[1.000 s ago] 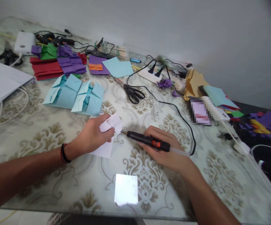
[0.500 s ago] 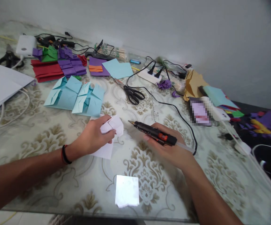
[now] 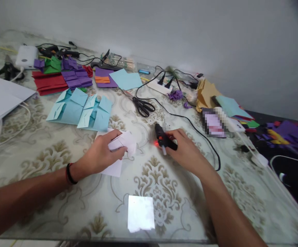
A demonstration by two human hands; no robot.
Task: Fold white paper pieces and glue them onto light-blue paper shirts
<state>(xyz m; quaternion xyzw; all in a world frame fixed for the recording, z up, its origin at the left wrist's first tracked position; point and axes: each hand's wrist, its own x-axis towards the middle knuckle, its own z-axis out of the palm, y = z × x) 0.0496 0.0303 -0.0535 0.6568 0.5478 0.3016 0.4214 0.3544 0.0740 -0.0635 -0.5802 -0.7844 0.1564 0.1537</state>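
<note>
My left hand [image 3: 105,151] pinches a folded white paper piece [image 3: 127,141] between thumb and fingers. Under that hand a white sheet [image 3: 114,168] lies on the patterned table. My right hand [image 3: 186,151] grips a black glue gun [image 3: 161,133] by its handle; its nozzle points away from me and a clear glue stick sticks out at the near end. A small red light glows on the gun. Whether the gun touches the table I cannot tell. Closer to the front edge lies a small square white paper stack [image 3: 140,212].
Folded light-blue papers [image 3: 69,109] lie beyond my left hand. Black-handled scissors [image 3: 142,107] rest at the middle. A power strip [image 3: 156,86] feeds a black cable curving around the right side. Red folded papers [image 3: 49,82] and white sheets [image 3: 4,99] are leftward; a phone [image 3: 214,123] lies right.
My right hand has turned the glue gun from pointing left at the white paper to pointing away from me, and lowered it somewhat. My left hand keeps its hold on the folded paper.
</note>
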